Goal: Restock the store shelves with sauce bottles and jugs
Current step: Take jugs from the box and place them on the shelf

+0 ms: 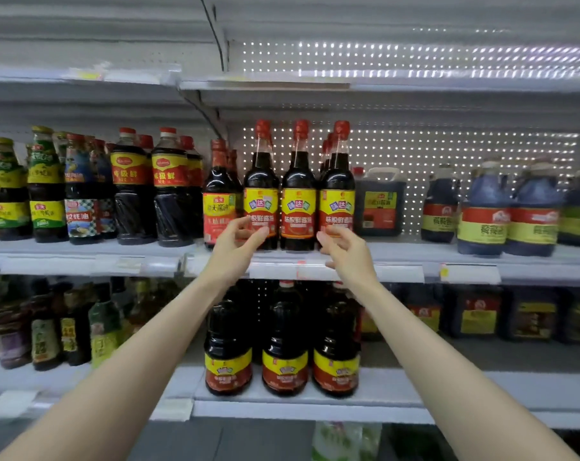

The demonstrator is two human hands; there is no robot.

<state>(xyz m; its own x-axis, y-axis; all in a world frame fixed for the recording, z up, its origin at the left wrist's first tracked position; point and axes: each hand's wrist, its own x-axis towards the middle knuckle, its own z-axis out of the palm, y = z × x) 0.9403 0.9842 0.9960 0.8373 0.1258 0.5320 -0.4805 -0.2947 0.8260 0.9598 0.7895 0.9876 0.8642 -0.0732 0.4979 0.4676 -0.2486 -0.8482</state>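
Note:
Three tall dark sauce bottles with red caps and yellow-and-red labels stand side by side at the front of the middle shelf (pixel 475 257): a left bottle (pixel 261 181), a middle bottle (pixel 298 194) and a right bottle (pixel 337 181). More of the same stand behind the right one. My left hand (pixel 238 242) hovers in front of the left bottle's lower label, fingers loosely curled and holding nothing. My right hand (pixel 346 252) is at the foot of the right bottle, fingers also loosely curled. Whether either hand touches the glass is unclear.
A dark square jug (pixel 380 204) stands set back to the right of the three bottles, with a gap in front of it. Blue-tinted jugs (pixel 484 211) fill the far right. Other sauce bottles (pixel 132 194) line the left. Larger matching bottles (pixel 285 344) stand on the shelf below.

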